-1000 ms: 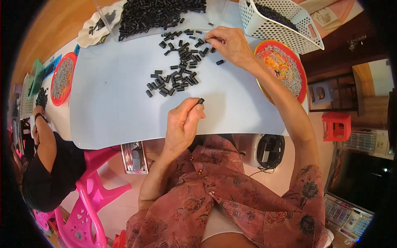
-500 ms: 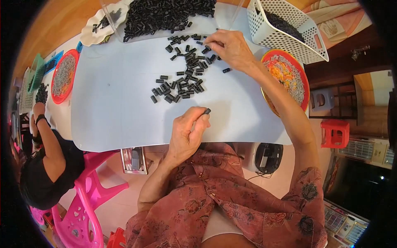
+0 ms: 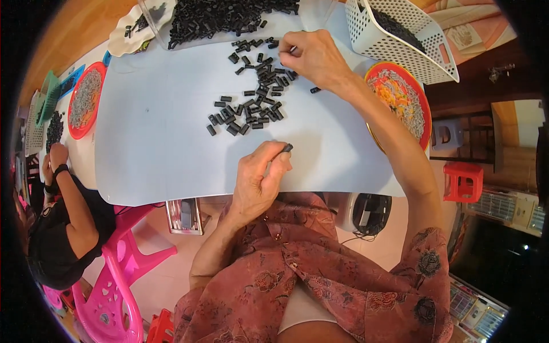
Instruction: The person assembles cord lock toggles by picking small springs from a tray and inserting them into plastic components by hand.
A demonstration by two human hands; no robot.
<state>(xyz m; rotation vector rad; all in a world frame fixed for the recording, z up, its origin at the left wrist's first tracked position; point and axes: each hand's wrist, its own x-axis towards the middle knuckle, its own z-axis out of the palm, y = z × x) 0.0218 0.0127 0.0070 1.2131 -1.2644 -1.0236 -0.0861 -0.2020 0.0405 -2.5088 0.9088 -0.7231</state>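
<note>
My left hand is closed near the front edge of the pale table, pinching a small black cylindrical piece that sticks out past the thumb and forefinger. Farther off and to the right, my right hand hovers over the far end of a loose scatter of similar black pieces. Its thumb and fingers are pressed together; whatever lies between the tips is too small to make out. A nearer cluster of these black pieces lies ahead of my left hand.
A clear tray heaped with black pieces stands at the back. Right of it is a white perforated basket; nearer, a red dish holds small grey pieces. At left, another person handles black pieces beside a second red dish.
My right hand has shifted slightly up and left over the far pieces, its fingers more curled. The left hand keeps its hold on the black piece. The whole view has tilted slightly.
</note>
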